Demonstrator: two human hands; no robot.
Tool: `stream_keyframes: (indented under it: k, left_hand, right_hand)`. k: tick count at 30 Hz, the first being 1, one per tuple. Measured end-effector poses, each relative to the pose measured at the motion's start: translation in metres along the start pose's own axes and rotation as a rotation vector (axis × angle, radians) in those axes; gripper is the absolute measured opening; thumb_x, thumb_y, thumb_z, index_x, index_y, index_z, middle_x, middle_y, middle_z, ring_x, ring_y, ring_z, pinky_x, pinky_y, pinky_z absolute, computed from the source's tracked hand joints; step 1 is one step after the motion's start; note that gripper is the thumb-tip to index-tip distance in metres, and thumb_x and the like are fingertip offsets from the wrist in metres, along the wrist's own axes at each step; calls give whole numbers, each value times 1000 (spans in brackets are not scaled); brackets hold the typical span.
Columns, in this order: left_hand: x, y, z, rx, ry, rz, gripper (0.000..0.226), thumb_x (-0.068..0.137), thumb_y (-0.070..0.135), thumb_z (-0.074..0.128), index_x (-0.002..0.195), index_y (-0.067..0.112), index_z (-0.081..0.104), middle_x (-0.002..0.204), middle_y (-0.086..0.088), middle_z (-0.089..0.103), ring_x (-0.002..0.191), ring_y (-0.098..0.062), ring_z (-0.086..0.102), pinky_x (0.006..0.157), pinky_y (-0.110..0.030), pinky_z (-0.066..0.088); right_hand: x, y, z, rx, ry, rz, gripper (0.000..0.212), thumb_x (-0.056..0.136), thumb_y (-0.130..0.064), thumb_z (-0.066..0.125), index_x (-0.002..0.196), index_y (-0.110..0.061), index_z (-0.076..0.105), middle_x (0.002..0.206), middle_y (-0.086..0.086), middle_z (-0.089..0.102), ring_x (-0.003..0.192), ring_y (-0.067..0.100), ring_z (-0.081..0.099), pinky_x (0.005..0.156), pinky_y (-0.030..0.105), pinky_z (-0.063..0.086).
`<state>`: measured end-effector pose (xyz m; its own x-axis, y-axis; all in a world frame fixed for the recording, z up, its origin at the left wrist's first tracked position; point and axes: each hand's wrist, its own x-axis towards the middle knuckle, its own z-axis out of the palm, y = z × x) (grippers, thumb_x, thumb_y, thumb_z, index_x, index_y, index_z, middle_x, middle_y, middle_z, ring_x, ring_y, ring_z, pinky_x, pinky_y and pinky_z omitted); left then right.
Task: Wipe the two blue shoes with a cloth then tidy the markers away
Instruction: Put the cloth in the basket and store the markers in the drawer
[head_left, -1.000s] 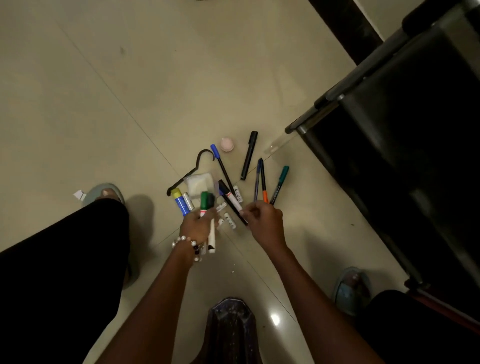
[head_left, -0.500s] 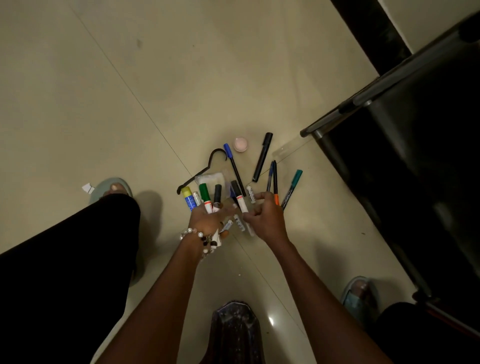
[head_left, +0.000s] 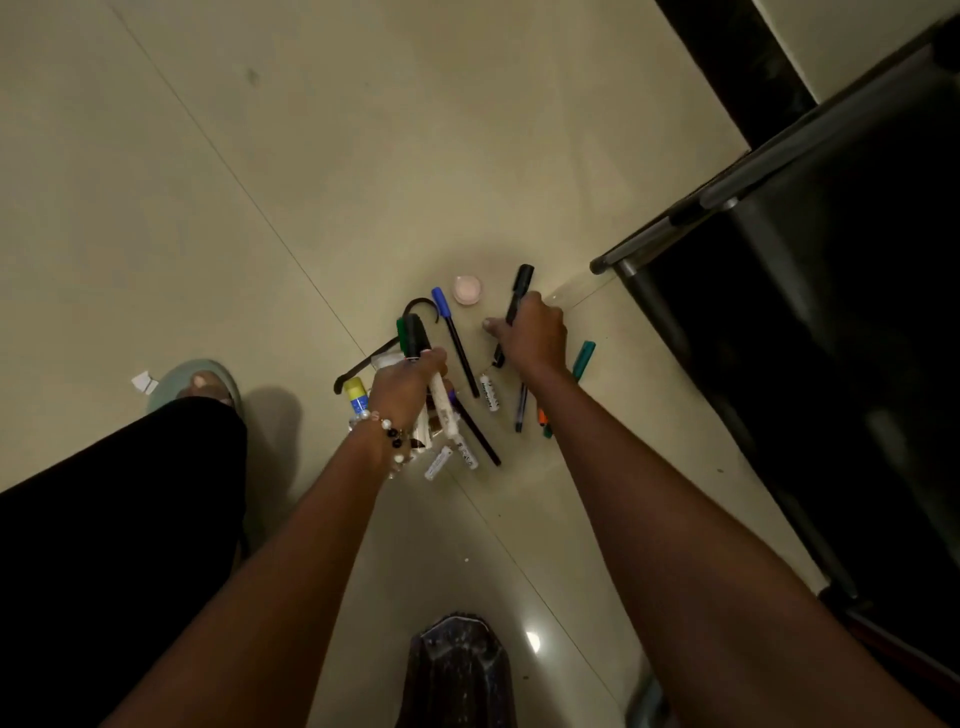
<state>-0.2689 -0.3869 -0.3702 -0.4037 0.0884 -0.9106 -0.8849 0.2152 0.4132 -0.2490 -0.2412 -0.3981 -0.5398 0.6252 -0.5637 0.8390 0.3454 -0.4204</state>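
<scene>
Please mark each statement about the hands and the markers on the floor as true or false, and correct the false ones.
1. The left hand holds a bunch of markers. True.
2. The right hand rests flat on bare floor. False: its fingers curl round the black marker.
3. The blue-capped pen lies on the floor, in neither hand. True.
4. The small pink round lid is in the left hand. False: it lies on the floor.
5. The teal marker lies beside the right wrist. True.
</scene>
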Motion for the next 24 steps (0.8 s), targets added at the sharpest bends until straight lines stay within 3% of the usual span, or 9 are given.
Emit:
stream_keyframes:
  k: [5, 8, 10, 12, 14, 17, 22, 24]
  left_hand:
    - [4, 2, -2, -100, -89, -99, 12, 94, 9, 52, 83, 8, 55, 66, -9, 58, 46, -19, 55, 53, -28, 48]
    - [-4, 1, -2, -85, -63, -52, 16, 91, 0, 49, 84, 13, 56, 64, -9, 52, 44, -18, 48, 44, -24, 42]
    - [-19, 1, 5, -71, -36, -33, 13, 92, 6, 53, 82, 13, 56, 63, -8, 51, 43, -17, 47, 44, -24, 43]
    - [-47, 4, 18, -33, -38, -21, 17, 95, 17, 56, 79, 9, 56, 61, -7, 53, 44, -17, 50, 45, -25, 46]
    - [-86, 9, 36, 1, -105, -30, 20, 96, 19, 56, 78, 9, 56, 64, -7, 54, 49, -19, 51, 46, -26, 47]
    - [-152, 13, 63, 18, -206, -30, 19, 93, 4, 54, 76, 12, 54, 66, -11, 50, 49, -20, 48, 47, -25, 43]
    - [-285, 6, 114, 79, -358, 32, 17, 88, -6, 54, 89, 11, 58, 66, -8, 58, 56, -20, 56, 58, -32, 51]
    - [-342, -4, 137, 105, -467, 69, 15, 89, -7, 51, 82, 6, 54, 57, -9, 55, 47, -18, 54, 50, -26, 48]
  right_hand:
    - [14, -6, 17, -255, 84, -45, 39, 92, -4, 52, 126, 0, 34, 115, 24, 57, 100, 36, 60, 79, 38, 50]
    - [1, -1, 3, 44, -15, 91, 50, 81, -7, 70, 119, -4, 39, 115, 19, 58, 98, 32, 61, 73, 31, 50]
    - [-18, 7, -11, 414, -122, 206, 48, 74, -6, 77, 111, -7, 46, 112, 18, 62, 86, 28, 67, 68, 33, 56]
    - [-53, 17, -40, 675, -210, 287, 45, 74, -3, 76, 112, -5, 51, 104, 20, 66, 72, 25, 68, 54, 30, 55]
    - [-93, 27, -77, 748, -209, 266, 34, 76, -2, 74, 107, -2, 59, 90, 15, 67, 64, 21, 65, 50, 25, 51]
    - [-159, 39, -144, 858, -162, 242, 9, 80, -5, 70, 88, -4, 66, 70, 7, 64, 57, 16, 62, 56, 29, 53]
    - [-267, 56, -259, 934, -60, 265, 11, 78, -3, 70, 74, -7, 62, 65, 6, 60, 57, 17, 59, 54, 27, 52]
    - [-312, 67, -304, 964, -10, 243, 12, 78, 0, 68, 73, -6, 59, 67, 11, 58, 56, 18, 57, 47, 22, 48]
